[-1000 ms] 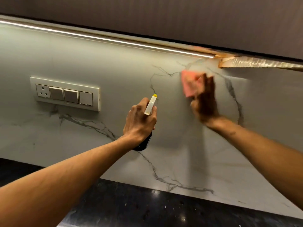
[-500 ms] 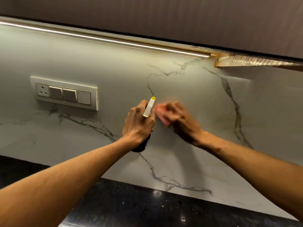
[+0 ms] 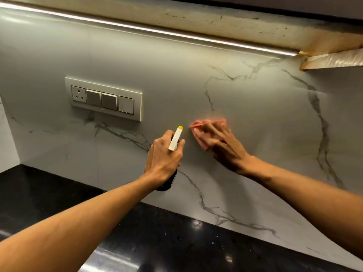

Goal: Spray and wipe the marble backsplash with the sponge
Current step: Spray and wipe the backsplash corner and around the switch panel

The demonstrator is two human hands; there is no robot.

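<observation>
Two hands are up at the wall. The right hand (image 3: 225, 150) has its fingers (image 3: 214, 134) laid straight and flat, pressing the pink sponge (image 3: 197, 130) against the white marble backsplash (image 3: 265, 118) with its grey veins. The sponge is motion-blurred, so its exact outline is hard to call, but it pokes out past the fingertips, up and to the left. The left hand (image 3: 164, 160) is clenched round the dark spray bottle (image 3: 175, 140), which has a white nozzle with a yellow tip. Its long axis tilts up toward the marble and leans a touch right.

Now the key relation: the sponge's left edge sits just beside that nozzle tip, apart from it, not touching. So the bottle hand stands right in the sponge's path leftward, while open marble lies to the right and above, toward the dark vein.

My read: wiping is under way, and any stroke further left toward the white switch plate (image 3: 104, 99) needs the left hand out of the way first. The black speckled countertop (image 3: 39, 193) runs below both forearms.
</observation>
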